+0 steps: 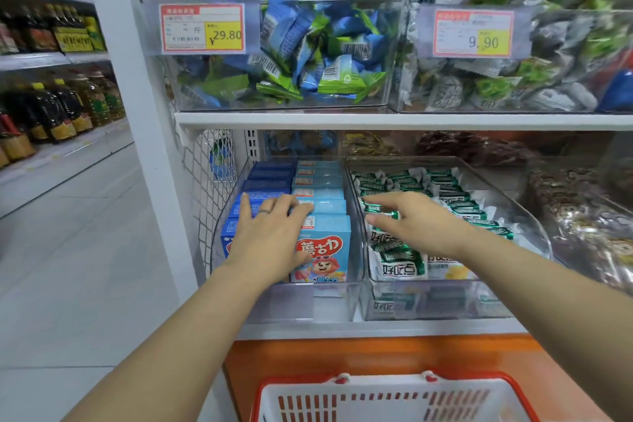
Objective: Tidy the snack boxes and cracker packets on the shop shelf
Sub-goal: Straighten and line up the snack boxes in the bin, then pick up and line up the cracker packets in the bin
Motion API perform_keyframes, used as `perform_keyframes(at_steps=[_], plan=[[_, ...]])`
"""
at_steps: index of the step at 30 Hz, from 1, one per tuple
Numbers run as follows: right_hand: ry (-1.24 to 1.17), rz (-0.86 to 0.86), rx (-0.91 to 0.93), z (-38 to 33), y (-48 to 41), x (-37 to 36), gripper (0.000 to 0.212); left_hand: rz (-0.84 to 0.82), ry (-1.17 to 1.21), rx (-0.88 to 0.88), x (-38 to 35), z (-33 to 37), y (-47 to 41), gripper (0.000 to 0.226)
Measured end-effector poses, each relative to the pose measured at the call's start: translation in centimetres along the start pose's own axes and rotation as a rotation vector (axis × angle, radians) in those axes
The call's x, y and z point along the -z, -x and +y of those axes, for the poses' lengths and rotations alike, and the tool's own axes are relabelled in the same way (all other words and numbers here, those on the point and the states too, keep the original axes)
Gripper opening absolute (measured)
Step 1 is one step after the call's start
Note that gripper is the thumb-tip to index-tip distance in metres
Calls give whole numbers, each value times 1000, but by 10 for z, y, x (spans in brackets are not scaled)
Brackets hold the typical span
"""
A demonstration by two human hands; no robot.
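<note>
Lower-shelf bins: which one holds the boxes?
The left bin, under the left hand; it holds upright blue snack boxes, while the right bin holds green-and-white cracker packets.

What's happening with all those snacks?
Someone is tidying a shop shelf. Their left hand lies flat on the blue snack boxes standing in rows in one clear bin. Their right hand reaches out, open, over the green-and-white cracker packets in the next bin. Neither hand is gripping anything. A red basket waits below.
</note>
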State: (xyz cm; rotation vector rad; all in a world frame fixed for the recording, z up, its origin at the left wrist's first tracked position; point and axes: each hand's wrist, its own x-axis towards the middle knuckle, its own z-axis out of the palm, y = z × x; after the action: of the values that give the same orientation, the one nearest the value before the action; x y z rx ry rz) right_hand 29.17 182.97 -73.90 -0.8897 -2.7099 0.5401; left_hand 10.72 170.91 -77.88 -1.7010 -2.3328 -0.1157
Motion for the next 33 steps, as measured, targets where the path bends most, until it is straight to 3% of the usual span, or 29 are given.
perform_keyframes(at_steps=[8,16,20,24,29,33], plan=[[213,73,-11,41,57,-10,51,-2,22,-56,39,29,8,63],[9,263,-45,40,68,1,26,-51,144,-143,65,73,18,51],[-225,379,-42,26,101,28,16,55,577,-150,70,91,35,50],[-548,335,-82,18,147,28,13,60,1051,-89,66,114,66,24],[-831,197,-159,22,184,-7,12,-23,1316,-7,44,128,103,11],[-751,141,-194,33,195,-23,13,-128,1453,132,24,133,117,13]])
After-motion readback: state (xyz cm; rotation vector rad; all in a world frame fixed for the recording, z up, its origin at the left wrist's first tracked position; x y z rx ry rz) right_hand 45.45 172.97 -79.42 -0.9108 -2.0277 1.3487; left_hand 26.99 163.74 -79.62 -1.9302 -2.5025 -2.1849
